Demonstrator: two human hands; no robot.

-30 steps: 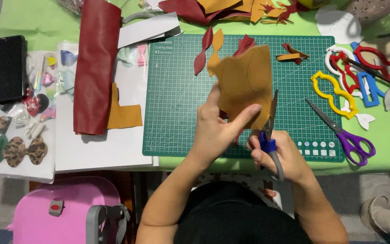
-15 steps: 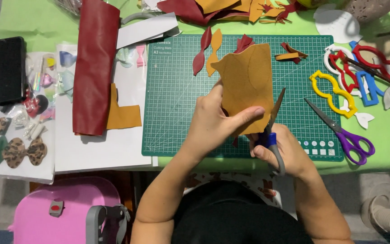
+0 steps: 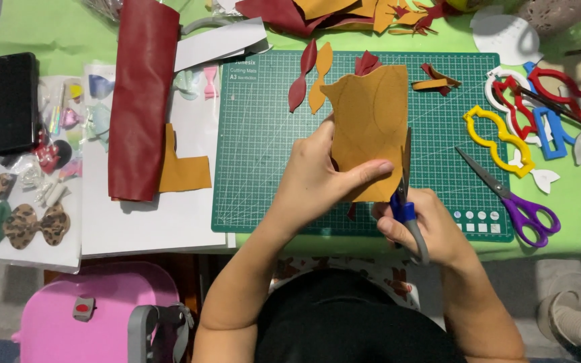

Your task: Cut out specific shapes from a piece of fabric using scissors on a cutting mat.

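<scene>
My left hand (image 3: 321,175) grips a mustard-yellow leather sheet (image 3: 368,121), thumb across its lower front, holding it upright over the green cutting mat (image 3: 257,134). My right hand (image 3: 425,228) holds blue-and-grey-handled scissors (image 3: 405,191); their blades point up along the sheet's right edge. Faint curved outlines show on the sheet. Cut dark red and mustard leaf-shaped pieces (image 3: 311,77) lie on the mat beyond the sheet.
A dark red leather roll (image 3: 141,101) and a mustard offcut (image 3: 183,171) lie left of the mat on white paper. Purple-handled scissors (image 3: 512,195) and coloured plastic templates (image 3: 526,114) sit right. Bows (image 3: 18,225), a black case (image 3: 9,101), a pink bin (image 3: 95,316).
The sheet has shifted slightly right and up in my left hand, and the scissor blades have advanced upward along its right edge.
</scene>
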